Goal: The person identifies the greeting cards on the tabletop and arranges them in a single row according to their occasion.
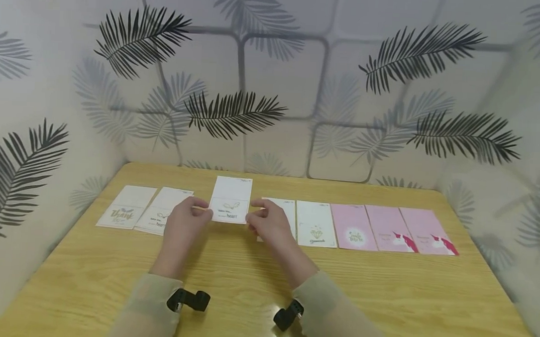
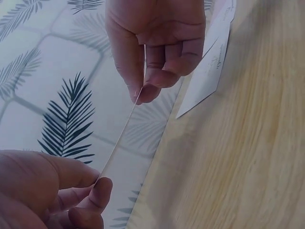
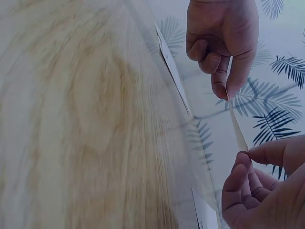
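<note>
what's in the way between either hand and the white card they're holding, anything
Nothing visible: the left hand and right hand each pinch the white card directly, at opposite side edges, with no other thing between fingers and card.

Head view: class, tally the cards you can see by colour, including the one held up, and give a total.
White cards: 5
Pink cards: 3
Total: 8
</note>
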`<control>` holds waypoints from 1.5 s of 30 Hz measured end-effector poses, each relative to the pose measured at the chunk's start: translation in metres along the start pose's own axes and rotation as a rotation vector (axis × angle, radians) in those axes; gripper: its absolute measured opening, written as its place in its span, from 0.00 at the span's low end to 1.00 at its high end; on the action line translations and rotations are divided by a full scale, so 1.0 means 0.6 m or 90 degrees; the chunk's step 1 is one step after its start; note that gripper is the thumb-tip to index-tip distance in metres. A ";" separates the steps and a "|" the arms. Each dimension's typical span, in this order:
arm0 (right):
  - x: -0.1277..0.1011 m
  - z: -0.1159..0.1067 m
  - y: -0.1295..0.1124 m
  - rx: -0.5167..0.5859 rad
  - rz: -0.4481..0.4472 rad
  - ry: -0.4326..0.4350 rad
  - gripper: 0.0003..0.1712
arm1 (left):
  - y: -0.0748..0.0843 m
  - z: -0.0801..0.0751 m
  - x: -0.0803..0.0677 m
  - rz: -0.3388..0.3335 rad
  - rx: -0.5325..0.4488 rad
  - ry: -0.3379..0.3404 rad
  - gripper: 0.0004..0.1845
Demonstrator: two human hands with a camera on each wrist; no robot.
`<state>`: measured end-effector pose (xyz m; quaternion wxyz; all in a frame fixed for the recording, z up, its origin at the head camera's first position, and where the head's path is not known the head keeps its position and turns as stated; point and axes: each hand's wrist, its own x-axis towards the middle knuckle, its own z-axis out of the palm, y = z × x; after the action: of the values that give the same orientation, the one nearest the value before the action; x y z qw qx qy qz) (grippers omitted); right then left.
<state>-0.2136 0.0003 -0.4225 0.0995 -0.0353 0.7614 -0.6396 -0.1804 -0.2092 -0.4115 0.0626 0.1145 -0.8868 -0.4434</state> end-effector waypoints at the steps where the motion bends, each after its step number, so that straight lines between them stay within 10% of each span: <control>1: -0.002 -0.004 0.001 -0.016 -0.005 0.001 0.25 | 0.002 0.003 -0.002 0.003 0.007 -0.003 0.18; 16: -0.003 -0.036 0.018 -0.189 0.000 -0.006 0.23 | 0.001 0.047 -0.003 0.000 0.069 -0.028 0.19; 45: 0.000 -0.037 0.024 -0.296 0.008 -0.032 0.22 | -0.027 0.072 0.001 -0.009 0.091 -0.025 0.19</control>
<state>-0.2167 0.0243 -0.4331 0.1119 -0.0683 0.8857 -0.4454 -0.1877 -0.1855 -0.4501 0.0333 0.1161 -0.9166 -0.3812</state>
